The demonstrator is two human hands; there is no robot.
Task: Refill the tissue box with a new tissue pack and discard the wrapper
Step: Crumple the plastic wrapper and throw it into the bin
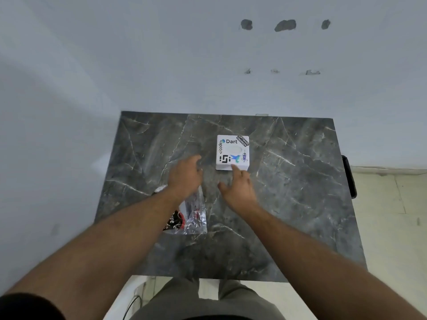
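A white square tissue box (232, 151) with stickers on its lid stands on the dark marble table (300, 181), toward the back. My right hand (238, 189) is just in front of it, fingers spread, with the index fingertip touching the box's near edge. To the left of the box, my left hand (184, 175) hovers with its fingers loosely apart and nothing in them. A crumpled clear plastic wrapper (193, 218) with a red and black label lies on the table under my left wrist, partly hidden by the forearm.
The table stands against a pale wall (208, 65) at the back and left. A dark object (349, 176) hangs off the table's right edge. Light floor tiles (392, 227) show to the right, and my legs at the near edge.
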